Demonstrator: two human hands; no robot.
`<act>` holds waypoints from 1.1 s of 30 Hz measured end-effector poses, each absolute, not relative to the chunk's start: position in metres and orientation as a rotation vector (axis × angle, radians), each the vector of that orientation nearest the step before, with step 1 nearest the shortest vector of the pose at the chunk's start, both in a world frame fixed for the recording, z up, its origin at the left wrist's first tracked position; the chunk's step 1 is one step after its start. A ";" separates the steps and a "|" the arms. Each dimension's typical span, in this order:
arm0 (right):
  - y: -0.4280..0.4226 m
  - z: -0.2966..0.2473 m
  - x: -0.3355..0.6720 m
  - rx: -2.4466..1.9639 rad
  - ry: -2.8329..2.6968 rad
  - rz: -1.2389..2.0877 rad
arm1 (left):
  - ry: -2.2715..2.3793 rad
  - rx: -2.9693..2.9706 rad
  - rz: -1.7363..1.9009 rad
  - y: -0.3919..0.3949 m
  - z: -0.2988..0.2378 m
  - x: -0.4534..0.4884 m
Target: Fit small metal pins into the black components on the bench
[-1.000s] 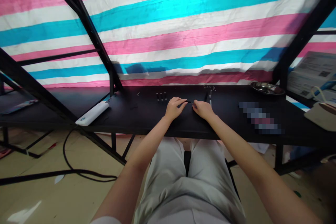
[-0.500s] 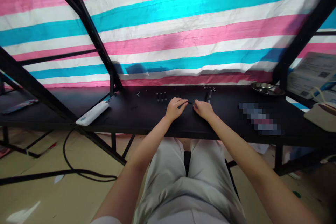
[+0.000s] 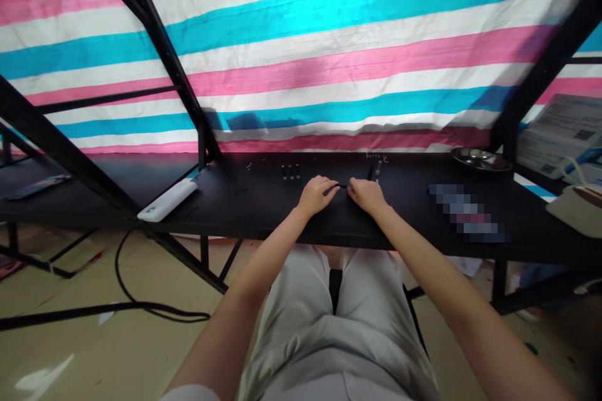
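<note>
My left hand point(image 3: 316, 194) and my right hand point(image 3: 366, 194) rest close together on the black table point(image 3: 263, 213). Between their fingertips lies a small thin black part point(image 3: 342, 187). Both hands pinch at it with curled fingers. It is too small to name. Just beyond the left hand stand three short black upright pieces point(image 3: 290, 173). Beyond the right hand lie a few thin dark sticks point(image 3: 375, 169).
A white power bank point(image 3: 167, 200) lies at the table's left with a black cable point(image 3: 141, 301) trailing to the floor. A metal dish point(image 3: 480, 159) sits at the back right, a white device point(image 3: 576, 207) further right. Black frame bars point(image 3: 160, 50) cross before a striped tarp.
The hands have hardly moved; the fingers have drawn slightly closer over the small black part. The view has shifted a little.
</note>
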State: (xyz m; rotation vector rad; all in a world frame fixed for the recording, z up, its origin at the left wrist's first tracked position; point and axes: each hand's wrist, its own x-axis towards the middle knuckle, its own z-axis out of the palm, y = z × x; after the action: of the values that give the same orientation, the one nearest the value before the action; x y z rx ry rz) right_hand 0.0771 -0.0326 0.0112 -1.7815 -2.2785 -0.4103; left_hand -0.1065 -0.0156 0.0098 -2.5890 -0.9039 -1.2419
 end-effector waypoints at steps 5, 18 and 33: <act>-0.031 0.009 0.079 -1.654 -2.278 -0.456 | -0.862 -2.666 -1.125 -0.014 0.007 -0.106; -0.029 0.004 0.083 -1.457 -2.371 -0.447 | -0.894 -2.666 -1.117 -0.013 0.006 -0.107; -0.029 0.004 0.085 -1.478 -2.433 -0.435 | -0.843 -2.727 -1.044 -0.012 0.003 -0.105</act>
State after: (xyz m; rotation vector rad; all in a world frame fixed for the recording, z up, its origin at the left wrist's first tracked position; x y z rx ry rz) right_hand 0.0847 -0.0289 0.0038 -1.4782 -2.4326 -0.4350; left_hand -0.1048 -0.0122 0.0033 -2.7270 -0.8428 -1.0436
